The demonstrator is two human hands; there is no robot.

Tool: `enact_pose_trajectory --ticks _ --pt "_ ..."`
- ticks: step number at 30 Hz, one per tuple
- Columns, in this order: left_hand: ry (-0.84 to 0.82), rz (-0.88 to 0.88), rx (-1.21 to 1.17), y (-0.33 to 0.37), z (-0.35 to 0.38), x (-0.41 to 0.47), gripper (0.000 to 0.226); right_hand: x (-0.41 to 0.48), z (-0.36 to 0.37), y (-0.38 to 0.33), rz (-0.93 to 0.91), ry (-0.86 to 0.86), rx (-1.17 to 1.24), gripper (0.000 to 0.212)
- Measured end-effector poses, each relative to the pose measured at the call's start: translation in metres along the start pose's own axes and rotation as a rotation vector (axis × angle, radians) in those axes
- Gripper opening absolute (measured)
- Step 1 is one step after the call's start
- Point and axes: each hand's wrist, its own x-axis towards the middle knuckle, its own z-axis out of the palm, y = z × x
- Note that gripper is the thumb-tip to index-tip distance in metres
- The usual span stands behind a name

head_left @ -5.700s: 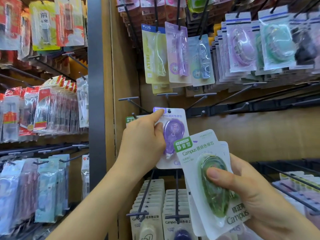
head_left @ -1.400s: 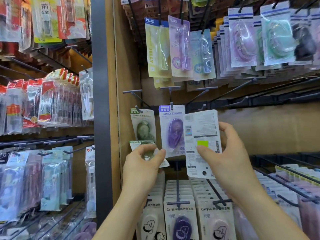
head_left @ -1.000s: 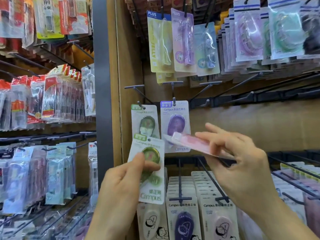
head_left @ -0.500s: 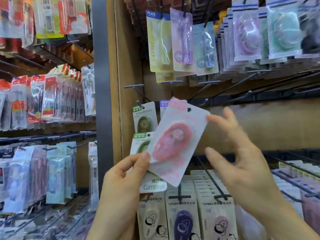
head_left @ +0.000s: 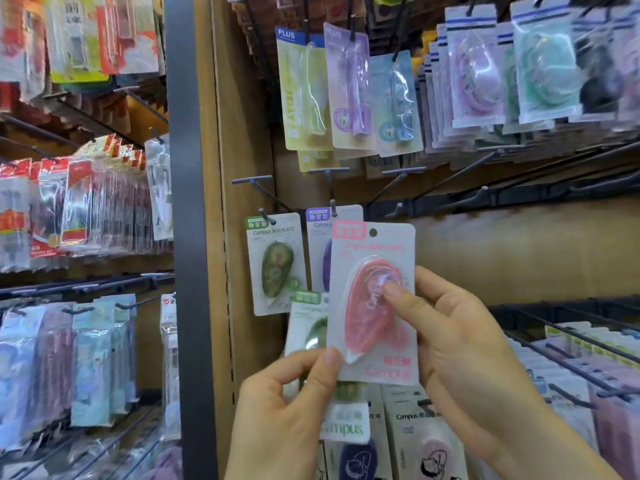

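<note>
Thumb (head_left: 398, 295) on blister (head_left: 365, 320), right hand (head_left: 467, 351) pinches pink pack (head_left: 375, 244); left hand (head_left: 284, 410) pinches green pack (head_left: 308, 327) — aim the hang hole (head_left: 373, 232) squarely at the empty peg (head_left: 399, 206), card level.

- The wooden wall (head_left: 519, 251) carries the packs.
- Black hooks (head_left: 446, 188) stick out of it in rows.
- A green correction tape pack (head_left: 275, 265) hangs on one hook.
- A purple correction tape pack (head_left: 318, 244) hangs just beside it, partly hidden.
- Higher up, a yellow pack (head_left: 304, 95), a light purple pack (head_left: 349, 88) and a blue pack (head_left: 398, 102) hang side by side.
- Low down, white Campus packs (head_left: 415, 434) hang in rows.
</note>
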Motion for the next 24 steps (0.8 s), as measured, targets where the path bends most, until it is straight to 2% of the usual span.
enact_pose_trajectory --ticks 3,5,8,11,18,24 --pt "-0.123 -0.02 0.066 0.0 0.001 -0.004 0.024 0.014 -0.01 -0.011 -0.069 0.101 -0.097 0.021" --pt "-0.128 0.017 0.111 -0.002 0.0 -0.004 0.026 0.025 -0.017 -0.019 -0.144 0.179 -0.158 0.019" --pt "-0.112 0.064 0.06 0.001 -0.002 0.0 0.015 0.039 -0.021 -0.022 -0.189 0.245 -0.195 0.017" --pt "-0.152 0.15 0.073 0.003 -0.004 0.005 0.04 0.041 -0.023 -0.017 -0.182 0.243 -0.254 0.017" --pt "-0.107 0.149 0.0 0.006 -0.003 0.013 0.056 0.038 -0.027 -0.015 -0.206 0.228 -0.302 0.018" --pt "-0.102 0.142 0.041 -0.004 -0.007 0.019 0.068 0.04 -0.028 -0.013 -0.186 0.242 -0.321 0.019"
